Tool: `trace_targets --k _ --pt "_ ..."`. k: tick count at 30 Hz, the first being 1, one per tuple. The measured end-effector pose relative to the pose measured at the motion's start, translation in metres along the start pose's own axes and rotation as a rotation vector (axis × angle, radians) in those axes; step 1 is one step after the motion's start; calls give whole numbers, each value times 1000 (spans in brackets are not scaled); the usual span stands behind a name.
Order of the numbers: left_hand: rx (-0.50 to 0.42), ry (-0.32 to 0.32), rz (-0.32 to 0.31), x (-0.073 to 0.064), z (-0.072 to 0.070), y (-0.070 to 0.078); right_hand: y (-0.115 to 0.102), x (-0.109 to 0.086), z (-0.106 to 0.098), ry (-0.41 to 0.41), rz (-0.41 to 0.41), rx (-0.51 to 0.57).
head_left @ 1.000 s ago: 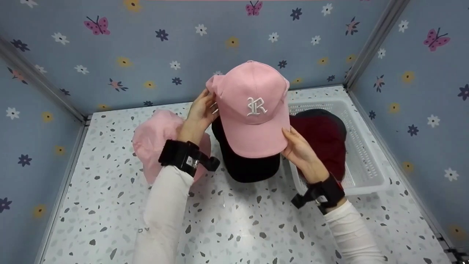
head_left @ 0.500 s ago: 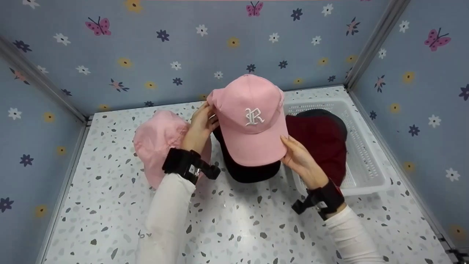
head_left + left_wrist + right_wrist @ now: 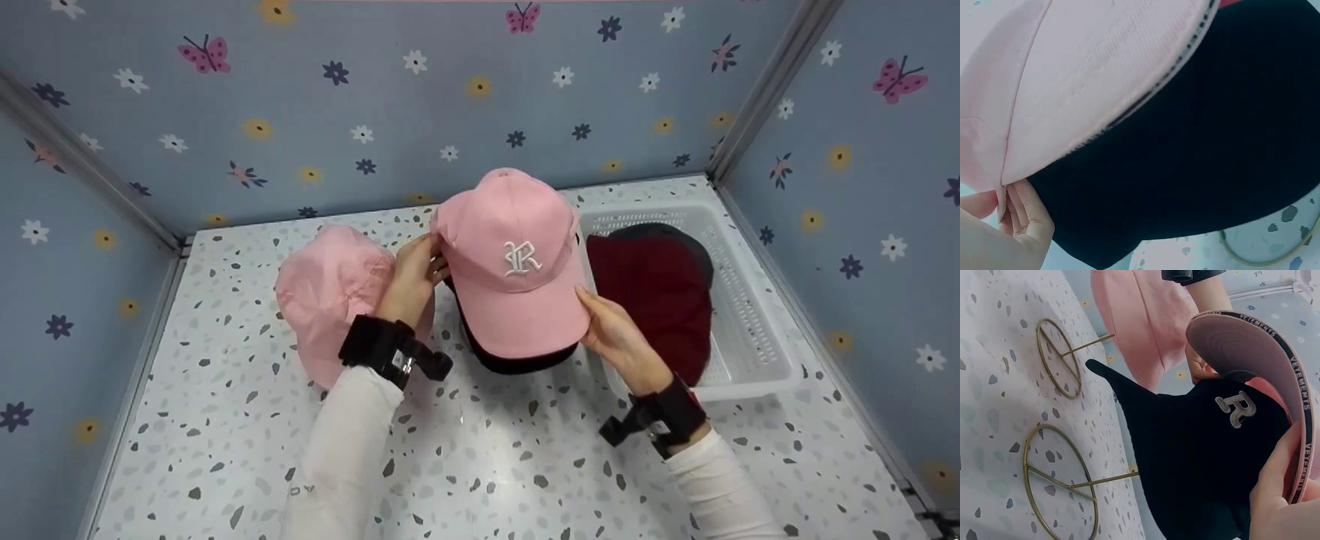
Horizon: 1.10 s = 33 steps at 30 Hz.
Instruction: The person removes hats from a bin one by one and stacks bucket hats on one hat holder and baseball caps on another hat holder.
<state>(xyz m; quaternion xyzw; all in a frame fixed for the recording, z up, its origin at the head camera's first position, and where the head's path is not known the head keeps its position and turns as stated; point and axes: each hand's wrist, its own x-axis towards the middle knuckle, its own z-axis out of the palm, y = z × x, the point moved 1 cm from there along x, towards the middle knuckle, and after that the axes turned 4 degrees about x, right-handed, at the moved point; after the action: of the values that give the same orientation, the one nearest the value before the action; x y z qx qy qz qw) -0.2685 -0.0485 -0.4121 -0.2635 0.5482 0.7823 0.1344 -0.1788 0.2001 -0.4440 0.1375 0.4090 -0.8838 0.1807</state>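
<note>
A pink baseball cap point(image 3: 510, 225) with a white embroidered R is held between both hands, brim toward me. My left hand point(image 3: 411, 276) pinches its lower edge at the side, thumb and fingers closed on the fabric point(image 3: 1002, 194). On the other side, my right hand point(image 3: 621, 330) grips the brim, whose underside carries a lettered black edge band. Directly beneath sits a black cap point(image 3: 1190, 450), also with an R, on a gold wire stand point(image 3: 1106, 480). The pink cap overlaps most of it in the head view; only its brim point(image 3: 521, 366) peeks out.
Left of the hands, a pink cloth hat point(image 3: 330, 285) rests on a second gold wire stand point(image 3: 1086, 345). A white plastic basket point(image 3: 750, 389) at right contains a dark red cap point(image 3: 656, 300) and something dark grey behind it. Patterned walls point(image 3: 300, 90) enclose the speckled table point(image 3: 495, 472).
Both hands have lowered the pink cap over the black cap, so less of the black brim shows. The grip of each hand stays the same.
</note>
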Motion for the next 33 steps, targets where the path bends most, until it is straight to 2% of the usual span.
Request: trace_targets --k 3,8,17,23,29,33 --pt "6 35 -26 2 0 -4 1 0 -2 26 14 -21" --pt "-12 61 -25 4 -2 -10 6 0 -6 57 23 -48" --pt "-54 15 44 6 -5 -24 12 -1 -11 102 36 -83" --pt "-55 31 33 13 -7 -31 16 0 -13 154 49 -91" --pt "-47 56 43 17 -9 -34 17 0 -13 144 52 -118" --pt "-44 50 55 17 -8 -35 15 0 -15 128 76 -176"
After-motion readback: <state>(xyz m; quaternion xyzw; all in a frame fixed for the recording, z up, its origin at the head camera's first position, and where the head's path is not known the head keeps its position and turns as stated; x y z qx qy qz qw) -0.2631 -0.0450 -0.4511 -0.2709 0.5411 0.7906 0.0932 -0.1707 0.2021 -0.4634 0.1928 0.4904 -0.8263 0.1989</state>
